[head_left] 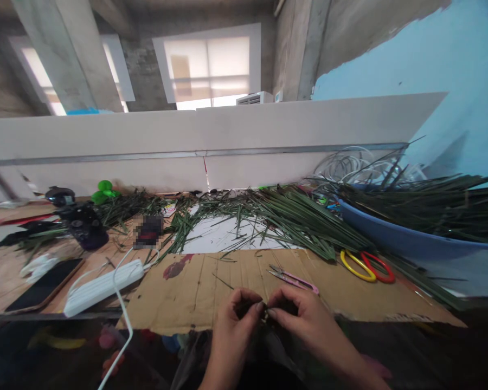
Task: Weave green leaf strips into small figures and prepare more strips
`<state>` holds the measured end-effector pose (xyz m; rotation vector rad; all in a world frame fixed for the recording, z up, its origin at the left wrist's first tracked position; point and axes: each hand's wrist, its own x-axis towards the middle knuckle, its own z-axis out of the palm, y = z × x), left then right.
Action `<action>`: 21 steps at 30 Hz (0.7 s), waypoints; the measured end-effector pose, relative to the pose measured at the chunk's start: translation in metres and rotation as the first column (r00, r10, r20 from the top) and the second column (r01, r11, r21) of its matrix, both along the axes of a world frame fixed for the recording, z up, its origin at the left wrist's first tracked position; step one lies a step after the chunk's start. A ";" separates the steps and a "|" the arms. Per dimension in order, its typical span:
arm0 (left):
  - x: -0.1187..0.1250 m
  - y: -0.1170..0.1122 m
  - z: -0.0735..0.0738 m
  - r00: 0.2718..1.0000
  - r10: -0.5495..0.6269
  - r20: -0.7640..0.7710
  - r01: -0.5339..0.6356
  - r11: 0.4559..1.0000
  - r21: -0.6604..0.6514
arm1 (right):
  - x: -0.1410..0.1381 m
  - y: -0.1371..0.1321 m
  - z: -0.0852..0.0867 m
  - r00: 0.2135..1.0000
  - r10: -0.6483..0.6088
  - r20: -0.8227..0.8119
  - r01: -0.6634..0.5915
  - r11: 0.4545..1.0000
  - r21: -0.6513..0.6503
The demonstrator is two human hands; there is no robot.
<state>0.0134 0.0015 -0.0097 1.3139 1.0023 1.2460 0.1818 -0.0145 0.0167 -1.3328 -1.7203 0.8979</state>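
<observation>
At the right, a curved blue plastic tub (394, 228) heaped with dark-green leaf strips (418, 208); more crowd the far edge of a flat brown cardboard sheet (187, 300). White plastic power strip (103, 287), left. Left hand (236, 319) and right hand (303, 314) close together, pinching. Pink-handled metal snips (297, 281) just beyond. Small dark piece (265, 313), mostly hidden, between the hands.

Left hand (238, 314) is pinching with curled fingers (244, 293), right hand (299, 313) is mirroring the pose, thumb tips (259, 307) are nearly touching, bare forearms (344, 349) are slanting inward
</observation>
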 end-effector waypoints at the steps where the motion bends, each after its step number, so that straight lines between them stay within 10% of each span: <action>1: 0.001 0.000 0.001 1.000 0.006 0.004 -0.006 1.000 -0.009 | 0.000 -0.001 0.001 1.000 0.001 0.026 -0.001 1.000 0.003; 21: 0.004 -0.009 0.000 0.921 0.137 -0.366 -0.027 0.956 0.291 | 0.000 0.006 -0.002 0.995 -0.008 0.103 0.004 0.999 0.040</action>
